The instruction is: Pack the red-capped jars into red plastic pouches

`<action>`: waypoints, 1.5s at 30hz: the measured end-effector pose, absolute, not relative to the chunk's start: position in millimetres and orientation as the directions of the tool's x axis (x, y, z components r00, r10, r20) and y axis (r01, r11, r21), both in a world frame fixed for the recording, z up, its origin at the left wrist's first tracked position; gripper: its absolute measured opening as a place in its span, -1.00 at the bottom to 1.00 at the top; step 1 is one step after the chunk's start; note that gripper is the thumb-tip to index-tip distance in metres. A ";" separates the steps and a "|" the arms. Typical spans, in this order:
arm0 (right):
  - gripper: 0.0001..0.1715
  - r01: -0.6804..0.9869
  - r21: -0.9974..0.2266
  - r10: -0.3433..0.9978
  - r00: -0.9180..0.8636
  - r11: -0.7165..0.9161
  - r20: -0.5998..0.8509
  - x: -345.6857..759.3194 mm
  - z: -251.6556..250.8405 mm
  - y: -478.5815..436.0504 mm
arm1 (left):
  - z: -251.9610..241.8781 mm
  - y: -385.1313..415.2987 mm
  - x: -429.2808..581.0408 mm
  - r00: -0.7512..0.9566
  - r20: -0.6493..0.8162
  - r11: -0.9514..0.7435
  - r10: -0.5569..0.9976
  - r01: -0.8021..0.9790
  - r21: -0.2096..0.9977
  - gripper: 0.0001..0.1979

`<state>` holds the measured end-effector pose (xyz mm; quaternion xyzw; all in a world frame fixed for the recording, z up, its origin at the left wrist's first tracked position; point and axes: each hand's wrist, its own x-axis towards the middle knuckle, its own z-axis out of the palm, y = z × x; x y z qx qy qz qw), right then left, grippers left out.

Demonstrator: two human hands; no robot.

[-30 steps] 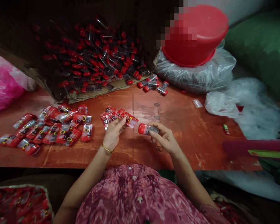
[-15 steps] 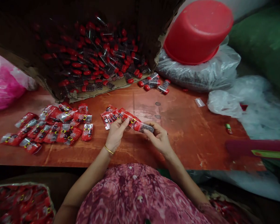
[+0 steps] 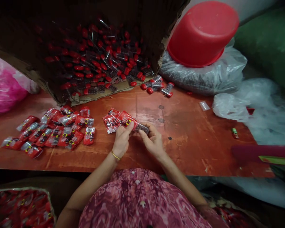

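Note:
My left hand (image 3: 122, 140) is closed on a red printed wrapper (image 3: 125, 118), thumb on top. A small clear container of dark pieces (image 3: 142, 128) lies at the wrapper's right end, pinched by my right hand (image 3: 153, 141); how far it sits inside the wrapper is hard to tell. Just left of my hands, more flat red wrappers (image 3: 110, 121) rest on the table. Several filled red packets (image 3: 54, 135) lie in a group at the left. Behind, a cardboard box on its side (image 3: 102, 96) holds many red-capped clear containers (image 3: 104, 60).
Loose containers (image 3: 156, 85) lie by the box's right edge. A red tub (image 3: 203, 34) stands upside down on a filled plastic bag (image 3: 204, 77) at the back right. Crumpled plastic (image 3: 230, 106) and a maroon object (image 3: 247, 152) lie at the right; a pink bag (image 3: 4, 87) is at the left.
My right hand has moved left with the container, closer to my left hand. My left hand has shifted slightly right and down, its thumb now on the wrapper near the container.

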<state>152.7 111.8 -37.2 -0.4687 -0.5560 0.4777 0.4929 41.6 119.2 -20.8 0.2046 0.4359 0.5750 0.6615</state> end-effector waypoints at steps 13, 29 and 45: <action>-0.64 -0.073 -0.997 0.993 -0.120 -0.007 0.002 140.2 -36.9 107.1 | -14.8 123.5 35.9 -0.091 -0.362 0.228 0.928 -0.630 0.742 -0.77; -0.67 -0.118 -0.993 0.985 -0.173 -0.022 -0.002 136.3 -33.4 108.2 | -20.0 114.1 28.0 -0.041 -0.331 0.229 0.943 -0.641 0.732 -0.75; -0.56 0.804 -0.499 0.936 -0.193 0.323 0.295 134.5 -54.2 225.0 | -10.5 106.4 -103.2 -0.485 -0.609 -0.029 0.627 -0.796 0.604 -0.71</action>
